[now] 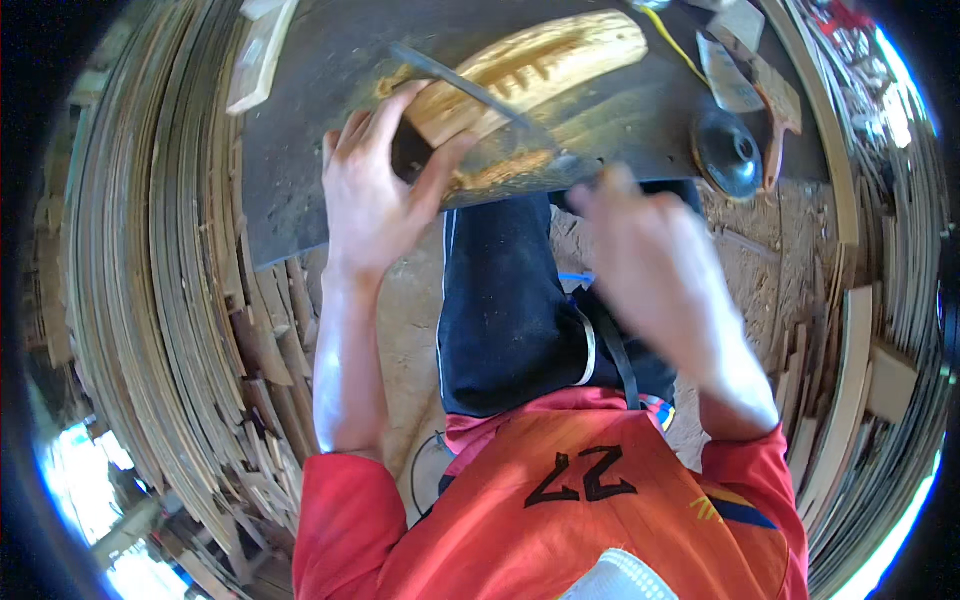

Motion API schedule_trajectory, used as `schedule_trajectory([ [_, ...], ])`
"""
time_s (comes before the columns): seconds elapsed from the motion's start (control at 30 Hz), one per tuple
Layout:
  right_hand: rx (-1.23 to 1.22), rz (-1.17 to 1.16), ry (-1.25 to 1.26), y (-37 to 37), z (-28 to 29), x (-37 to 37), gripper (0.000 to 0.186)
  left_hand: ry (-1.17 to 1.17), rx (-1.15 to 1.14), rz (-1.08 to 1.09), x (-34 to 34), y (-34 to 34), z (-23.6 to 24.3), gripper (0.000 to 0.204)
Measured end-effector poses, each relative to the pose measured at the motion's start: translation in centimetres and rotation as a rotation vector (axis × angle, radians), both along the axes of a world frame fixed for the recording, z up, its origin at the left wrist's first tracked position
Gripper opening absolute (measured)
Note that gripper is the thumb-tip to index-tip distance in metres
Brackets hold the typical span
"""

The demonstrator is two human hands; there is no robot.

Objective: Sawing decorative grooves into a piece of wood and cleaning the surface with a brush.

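Observation:
A pale, slightly curved piece of wood [590, 55] with a row of notches in its near edge lies slantwise on the dark worktable [300, 150]. My left hand [368, 205] grips its near left end, the thumb on the near side and the fingers on the far side. A long, narrow metal file [468, 88] crosses the wood beside that hand. My right hand [650, 250], smeared by motion, is closed around the file's handle end just off the table's near edge; the handle itself is mostly hidden. Wood dust lies on the tabletop below the workpiece.
A black round disc-like object [728, 152] sits at the table's right, near a yellow cord [678, 45], a greyish sheet [728, 78] and wood offcuts [778, 92]. Another pale block [262, 55] lies at the far left. Stacked boards [165, 270] flank both sides.

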State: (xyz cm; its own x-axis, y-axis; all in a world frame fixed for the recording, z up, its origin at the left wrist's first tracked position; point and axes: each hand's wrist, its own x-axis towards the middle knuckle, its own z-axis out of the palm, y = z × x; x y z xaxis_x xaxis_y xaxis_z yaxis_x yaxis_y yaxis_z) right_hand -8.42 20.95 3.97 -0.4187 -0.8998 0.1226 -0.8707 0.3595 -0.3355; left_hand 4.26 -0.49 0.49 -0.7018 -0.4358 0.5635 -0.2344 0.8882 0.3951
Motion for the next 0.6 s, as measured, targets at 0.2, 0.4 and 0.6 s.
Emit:
schedule_trajectory([
  [0.2, 0.098, 0.112, 0.108, 0.3, -0.2, 0.5, 0.028, -0.003, -0.015, 0.02, 0.2, 0.1, -0.1, 0.053],
  [0.4, 0.145, 0.052, -0.127, -1.9, 0.2, 3.3, 0.029, 0.02, 0.002, 0.031, 0.5, 0.0, -0.8, 0.054],
  [0.6, 0.049, -0.027, -0.017, 2.8, 1.0, -2.3, 0.024, 0.022, -0.003, 0.022, 0.4, 0.4, -0.4, 0.054],
])
